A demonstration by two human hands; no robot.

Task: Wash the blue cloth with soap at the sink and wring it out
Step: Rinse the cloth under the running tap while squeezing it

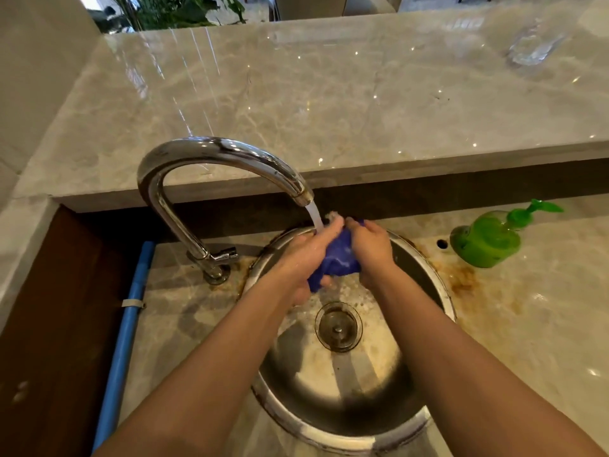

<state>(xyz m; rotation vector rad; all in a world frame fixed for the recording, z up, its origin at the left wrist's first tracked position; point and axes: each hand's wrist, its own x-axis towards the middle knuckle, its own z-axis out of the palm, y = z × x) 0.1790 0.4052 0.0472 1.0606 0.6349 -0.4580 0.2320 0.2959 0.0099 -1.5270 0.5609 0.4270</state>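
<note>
Head view, centre frame: left hand (304, 258) and right hand (370, 247) both clenched around bunched blue cloth (336, 258), held over round steel sink (425, 420) under water running from curved chrome faucet (211, 153). Green soap dispenser (487, 239) on marble table (527, 324), right.

- A raised ledge of glossy beige marble (329, 94) runs across the room behind the basin, catching small points of light.
- Beyond its far edge stand green houseplants (171, 11).
- A plain pale wall (36, 61) rises at the left.
- Below it sits a dark brown wooden panel (49, 324), with a blue pipe (128, 321) clipped along its edge.
- The lower table (527, 324) is the same marble, stained rusty brown near the basin.
</note>
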